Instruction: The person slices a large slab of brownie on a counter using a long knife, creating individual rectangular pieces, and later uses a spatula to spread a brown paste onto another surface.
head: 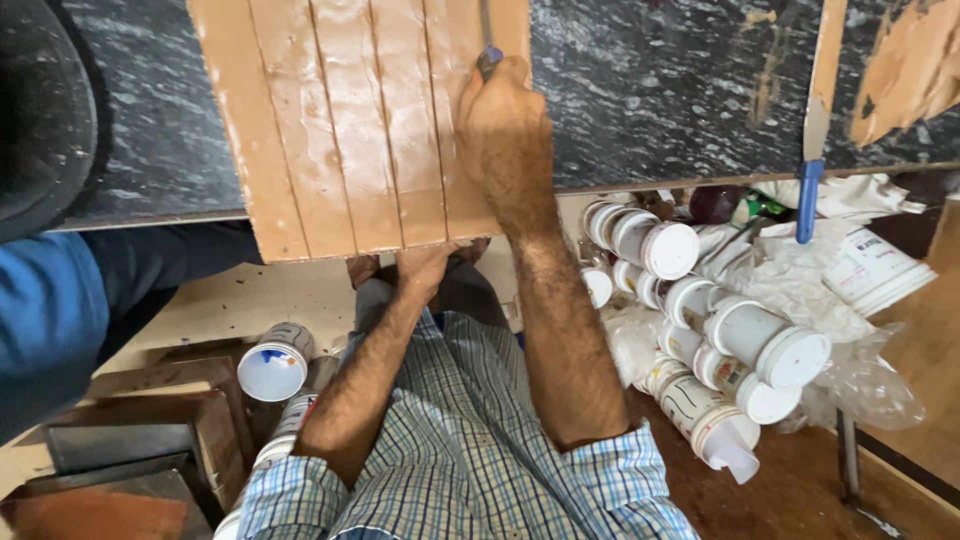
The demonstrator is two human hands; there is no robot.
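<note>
A grooved wooden panel [340,120], coated with tan filler, lies on a dark marbled worktop [660,90] and overhangs its near edge. My right hand [505,135] rests on the panel's right part, closed around a thin tool with a blue handle [488,58] and a metal blade running up a groove. My left hand [425,265] grips the panel's near edge from below, its fingers mostly hidden under the wood.
Several white plastic jars [740,340] lie piled with crumpled plastic sheet under the worktop at right. A blue-handled scraper [808,195] hangs over the edge. One jar [272,362] and wooden blocks [130,440] lie at lower left. Another person's blue sleeve [50,310] is at left.
</note>
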